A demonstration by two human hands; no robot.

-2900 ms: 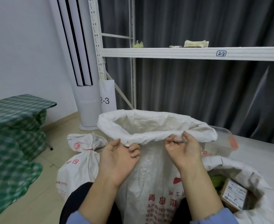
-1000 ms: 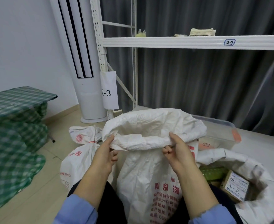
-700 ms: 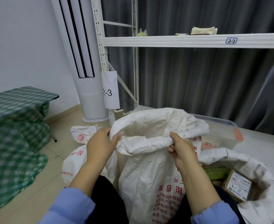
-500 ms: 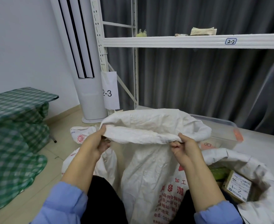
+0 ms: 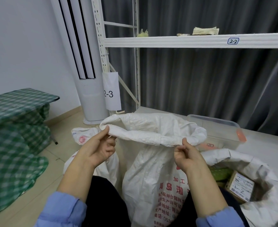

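Observation:
A tall white woven sack (image 5: 151, 169) with red printed characters stands upright between my knees. Its top edge is rolled outward into a thick cuff and the mouth is pulled nearly flat. My left hand (image 5: 97, 148) pinches the left end of that rolled rim between thumb and fingers. At the near right part of the rim, my right hand (image 5: 186, 154) pinches the cuff the same way. What the sack holds is hidden.
A second open white sack (image 5: 264, 208) at the right holds a labelled cardboard box (image 5: 240, 188) and green packets. A tied sack (image 5: 82, 138) lies on the floor at the left. Behind are a clear plastic bin (image 5: 217, 130), a white shelf rack (image 5: 184, 41), a tower air conditioner (image 5: 85, 79) and green checked cloth (image 5: 15, 136).
Both hands have kept working along the rim, rolling it down. They moved apart, stretching the mouth flatter, and the cuff sits slightly lower and wider than a second ago.

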